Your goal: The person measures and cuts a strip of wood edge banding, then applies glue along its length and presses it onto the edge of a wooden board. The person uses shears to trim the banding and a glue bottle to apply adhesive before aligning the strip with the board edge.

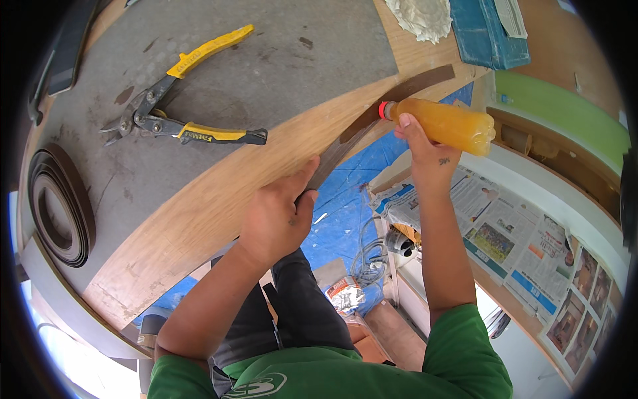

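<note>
A long brown edging strip [332,158] runs along the curved edge of the wooden tabletop [219,176]. At its near end my left hand [278,216] grips it, index finger along one side and thumb on the other. My right hand [426,151] is wrapped round a clear plastic bottle [444,123] of amber-yellow liquid, probably glue. The bottle lies nearly sideways, its red-tipped nozzle pointing left at the strip. A darker, wet-looking patch [362,124] covers the strip beside the nozzle. Whether the nozzle touches the strip, I cannot tell.
Yellow-and-black tin snips [186,93] lie open on the grey sheet [319,40], near a coil of brown edging [60,206]. A teal box [488,33] stands at the far right. Newspaper [505,233] covers a bench at right. Below are blue sheeting [345,206] and cables [369,259].
</note>
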Action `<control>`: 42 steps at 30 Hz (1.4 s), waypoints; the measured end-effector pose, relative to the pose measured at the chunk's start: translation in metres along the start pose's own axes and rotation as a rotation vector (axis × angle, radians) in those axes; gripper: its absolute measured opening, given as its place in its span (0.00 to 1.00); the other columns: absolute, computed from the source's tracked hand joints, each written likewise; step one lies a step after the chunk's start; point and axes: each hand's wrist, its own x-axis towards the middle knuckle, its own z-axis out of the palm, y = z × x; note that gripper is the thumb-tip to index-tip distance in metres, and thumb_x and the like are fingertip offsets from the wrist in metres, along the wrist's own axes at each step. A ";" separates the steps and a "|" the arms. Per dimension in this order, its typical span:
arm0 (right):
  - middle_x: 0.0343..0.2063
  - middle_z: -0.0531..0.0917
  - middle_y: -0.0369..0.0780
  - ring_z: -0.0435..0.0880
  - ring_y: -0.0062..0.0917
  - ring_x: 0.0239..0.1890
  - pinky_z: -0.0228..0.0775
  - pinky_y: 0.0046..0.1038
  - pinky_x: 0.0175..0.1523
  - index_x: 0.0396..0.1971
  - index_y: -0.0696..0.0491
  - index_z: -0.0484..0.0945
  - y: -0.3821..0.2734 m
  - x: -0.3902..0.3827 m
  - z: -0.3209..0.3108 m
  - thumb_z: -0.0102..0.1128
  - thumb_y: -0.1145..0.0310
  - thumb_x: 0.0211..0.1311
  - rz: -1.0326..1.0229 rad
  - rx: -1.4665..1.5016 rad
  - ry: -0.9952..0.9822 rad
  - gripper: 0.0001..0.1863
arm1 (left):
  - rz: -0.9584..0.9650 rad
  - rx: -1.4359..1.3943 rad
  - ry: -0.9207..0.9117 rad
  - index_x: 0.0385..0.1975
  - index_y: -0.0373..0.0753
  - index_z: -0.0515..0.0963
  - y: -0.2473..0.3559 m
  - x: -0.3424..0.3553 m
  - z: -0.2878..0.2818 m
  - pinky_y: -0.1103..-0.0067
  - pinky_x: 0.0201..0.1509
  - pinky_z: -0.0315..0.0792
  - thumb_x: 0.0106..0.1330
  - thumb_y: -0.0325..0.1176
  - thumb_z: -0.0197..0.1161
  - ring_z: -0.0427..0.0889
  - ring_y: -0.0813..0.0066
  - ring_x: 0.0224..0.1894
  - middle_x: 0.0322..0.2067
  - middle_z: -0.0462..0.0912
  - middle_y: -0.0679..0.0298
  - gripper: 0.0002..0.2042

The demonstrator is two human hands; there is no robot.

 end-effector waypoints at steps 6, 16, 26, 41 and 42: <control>0.43 0.87 0.39 0.85 0.21 0.44 0.78 0.26 0.50 0.51 0.61 0.82 0.013 -0.029 0.003 0.77 0.70 0.62 -0.378 -0.126 -0.189 0.21 | 0.050 0.010 0.037 0.62 0.34 0.79 0.000 0.002 0.002 0.64 0.45 0.79 0.64 0.24 0.66 0.87 0.46 0.39 0.37 0.86 0.45 0.23; 0.43 0.86 0.42 0.85 0.27 0.46 0.77 0.30 0.53 0.53 0.60 0.79 0.003 -0.028 0.004 0.77 0.71 0.61 -0.049 -0.049 -0.141 0.23 | -0.018 0.020 0.002 0.61 0.32 0.79 0.001 0.002 0.001 0.71 0.51 0.79 0.65 0.23 0.66 0.89 0.51 0.44 0.43 0.87 0.42 0.22; 0.48 0.85 0.42 0.84 0.24 0.48 0.77 0.27 0.55 0.53 0.61 0.79 0.004 -0.022 0.004 0.75 0.72 0.62 -0.034 -0.069 -0.134 0.22 | 0.009 0.041 0.017 0.60 0.32 0.80 0.003 0.002 0.000 0.71 0.50 0.79 0.65 0.24 0.66 0.89 0.51 0.42 0.44 0.87 0.42 0.22; 0.39 0.86 0.41 0.86 0.22 0.35 0.81 0.23 0.42 0.48 0.63 0.81 0.030 -0.001 -0.006 0.75 0.72 0.63 -0.079 0.060 -0.071 0.17 | 0.044 0.227 0.047 0.61 0.33 0.78 -0.007 -0.069 -0.031 0.67 0.37 0.77 0.63 0.21 0.68 0.83 0.55 0.31 0.35 0.83 0.51 0.24; 0.38 0.86 0.41 0.86 0.22 0.34 0.82 0.24 0.41 0.47 0.63 0.81 0.023 0.005 -0.005 0.75 0.72 0.63 -0.123 0.088 -0.092 0.17 | 0.050 0.239 0.057 0.61 0.33 0.78 -0.007 -0.065 -0.028 0.66 0.37 0.77 0.62 0.21 0.68 0.83 0.54 0.31 0.34 0.82 0.51 0.24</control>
